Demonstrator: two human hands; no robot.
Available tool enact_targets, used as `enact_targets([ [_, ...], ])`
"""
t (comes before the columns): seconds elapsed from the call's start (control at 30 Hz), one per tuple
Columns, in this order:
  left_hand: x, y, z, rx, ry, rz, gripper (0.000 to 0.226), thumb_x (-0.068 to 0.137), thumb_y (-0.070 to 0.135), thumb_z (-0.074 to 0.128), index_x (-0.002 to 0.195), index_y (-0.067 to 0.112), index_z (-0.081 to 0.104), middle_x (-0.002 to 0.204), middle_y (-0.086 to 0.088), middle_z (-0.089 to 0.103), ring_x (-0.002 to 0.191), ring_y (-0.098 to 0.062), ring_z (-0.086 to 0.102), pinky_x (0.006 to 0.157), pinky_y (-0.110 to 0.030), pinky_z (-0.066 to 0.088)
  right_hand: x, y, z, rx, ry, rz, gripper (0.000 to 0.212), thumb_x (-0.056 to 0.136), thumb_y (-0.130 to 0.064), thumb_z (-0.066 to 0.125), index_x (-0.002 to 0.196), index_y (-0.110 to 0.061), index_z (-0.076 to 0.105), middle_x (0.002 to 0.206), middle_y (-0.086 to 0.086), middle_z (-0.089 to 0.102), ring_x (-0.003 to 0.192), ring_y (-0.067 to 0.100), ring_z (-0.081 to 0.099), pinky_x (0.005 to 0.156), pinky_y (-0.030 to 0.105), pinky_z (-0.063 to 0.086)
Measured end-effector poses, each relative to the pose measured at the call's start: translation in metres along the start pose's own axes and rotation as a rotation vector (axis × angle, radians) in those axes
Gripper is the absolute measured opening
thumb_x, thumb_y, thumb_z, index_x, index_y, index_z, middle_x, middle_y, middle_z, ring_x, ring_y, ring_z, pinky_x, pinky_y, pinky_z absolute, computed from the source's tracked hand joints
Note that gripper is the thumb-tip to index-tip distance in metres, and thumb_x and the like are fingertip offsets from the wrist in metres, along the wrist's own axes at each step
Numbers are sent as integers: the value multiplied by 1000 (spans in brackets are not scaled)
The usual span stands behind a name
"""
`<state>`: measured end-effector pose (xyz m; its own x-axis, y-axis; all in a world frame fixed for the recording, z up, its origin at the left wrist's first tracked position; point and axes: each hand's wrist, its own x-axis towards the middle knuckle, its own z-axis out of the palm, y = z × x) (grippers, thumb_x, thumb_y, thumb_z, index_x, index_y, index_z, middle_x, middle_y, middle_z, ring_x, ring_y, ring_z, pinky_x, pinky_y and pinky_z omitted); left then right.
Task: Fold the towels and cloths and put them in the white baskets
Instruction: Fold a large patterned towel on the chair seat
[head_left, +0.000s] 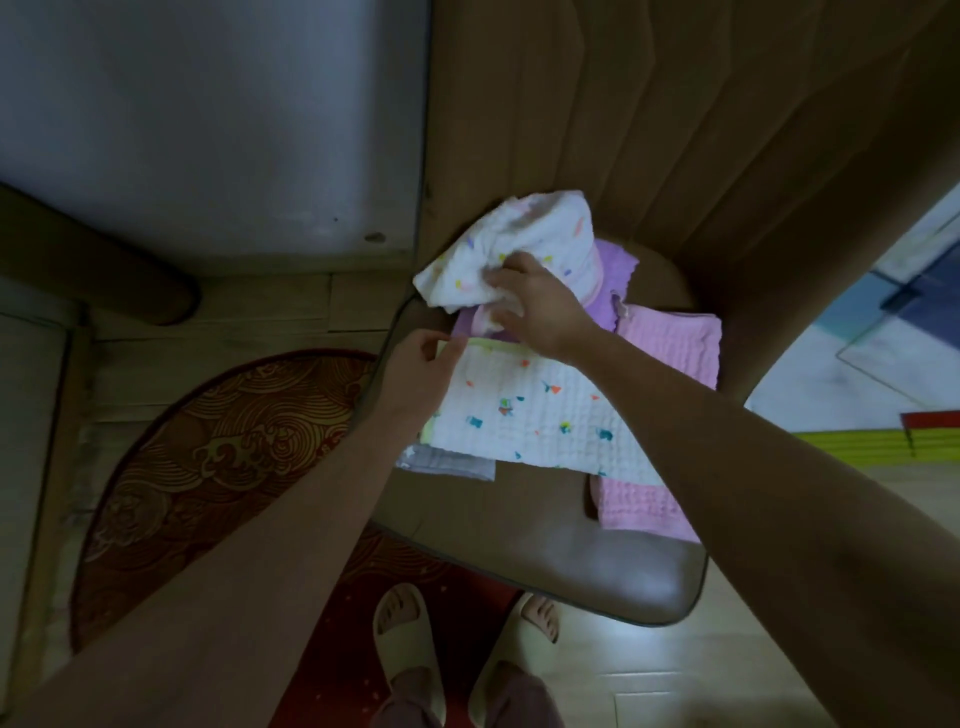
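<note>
- Towels and cloths all lie on the brown chair seat; no white basket shows anywhere in view, so by my reading nothing has been put away yet.
- Right hand: its fingers are closed on a crumpled white spotted cloth, bunched and lifted just beyond the fingertips, towards the chair back. It is plainly unfolded.
- Left hand: thumb and forefinger are pinched together on the far left corner of a flat white printed towel, which spreads from that pinch towards the person's right and passes under the right forearm.
- Directly beneath the right hand's fingers lies a purple cloth, partly hidden, its state of folding hard to judge.
- To the right of the right wrist a pink waffle cloth lies flat; a pink piece near the seat's front edge may be the same cloth or another, I cannot tell.
- Below the left hand's pinch, a small pale lilac cloth peeks out from under the printed towel.
- Judgement: the task is at an early stage. Some pieces lie flat, perhaps laid out or half folded, but none is a finished stack, and every item remains to be basketed.
</note>
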<state>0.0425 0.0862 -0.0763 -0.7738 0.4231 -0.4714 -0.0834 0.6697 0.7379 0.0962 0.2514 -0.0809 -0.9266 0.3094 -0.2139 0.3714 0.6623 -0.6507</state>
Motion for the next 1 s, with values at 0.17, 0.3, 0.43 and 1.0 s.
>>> enact_targets([
  [0.17, -6, -7, -2, 90, -68, -45, 44, 96, 42, 53, 76, 3, 56, 71, -7, 55, 66, -17, 52, 51, -26, 32, -63, 14, -8, -7, 392, 137, 39, 85, -9, 48, 122, 0, 59, 121, 22, 59, 111, 41, 56, 92, 45, 47],
  [0.3, -12, -2, 3, 120, -43, -8, 40, 98, 40, 51, 94, 1, 57, 85, -7, 55, 80, -21, 53, 64, -28, 33, -98, 43, -8, -309, 72, 480, 53, 87, -19, 59, 136, -6, 43, 131, 21, 49, 118, 39, 46, 100, 44, 33],
  [0.43, -11, 1, 13, 74, -17, 115, 30, 100, 32, 47, 99, 2, 52, 93, -15, 58, 93, -29, 57, 73, -35, 39, -103, 50, -10, -352, 43, 569, 54, 86, -35, 67, 128, -9, 45, 126, 16, 54, 118, 36, 46, 96, 41, 34],
  [1.0, -45, 47, 1, 106, 39, 273, 40, 103, 37, 37, 122, 5, 52, 102, -15, 62, 100, -33, 58, 72, -35, 40, -181, 33, -45, 1232, 495, 928, 13, 81, 9, 68, 86, -2, 62, 85, 11, 67, 68, 19, 66, 55, 27, 58],
])
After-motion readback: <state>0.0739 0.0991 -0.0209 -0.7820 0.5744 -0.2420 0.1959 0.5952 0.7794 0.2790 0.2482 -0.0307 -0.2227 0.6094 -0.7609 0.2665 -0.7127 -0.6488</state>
